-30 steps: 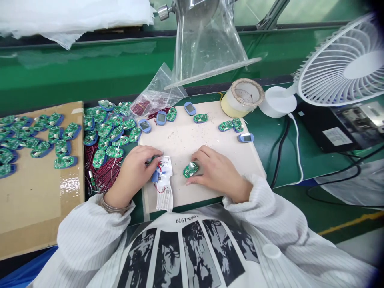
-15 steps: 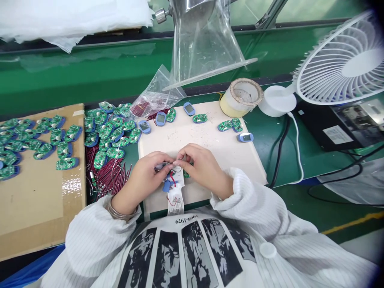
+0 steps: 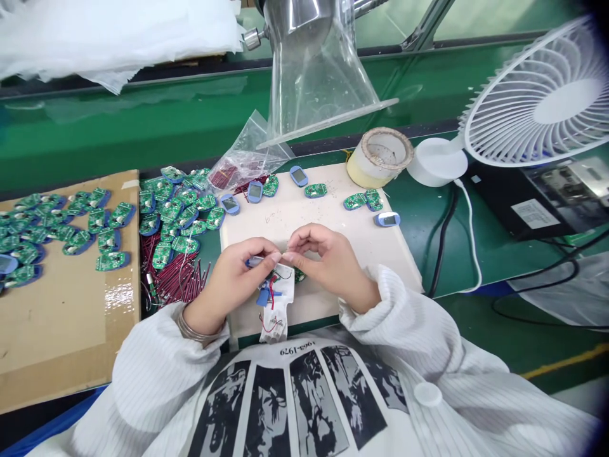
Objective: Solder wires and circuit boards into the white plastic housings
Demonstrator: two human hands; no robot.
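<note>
- A cardboard sheet [image 3: 52, 330] was covered with green circuit boards in blue casings [image 3: 108, 241].
- Red-sheathed wires [image 3: 174, 282] were heaped beside it.
- The left hand [image 3: 233, 277] was curled, a small blue-edged part [image 3: 254, 261] pinched at its fingertips.
- A white paper strip [image 3: 280, 311] lay beneath, on a cream work board [image 3: 333, 197].
- The right hand [image 3: 333, 263] was raised, fingertips pressed together against the left's, steadying the work close above the board; any pinched item could not be seen.

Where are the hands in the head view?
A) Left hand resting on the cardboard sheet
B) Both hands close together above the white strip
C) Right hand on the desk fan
B: the left hand and right hand sit side by side, their fingers nearly meeting above the white strip.
</note>
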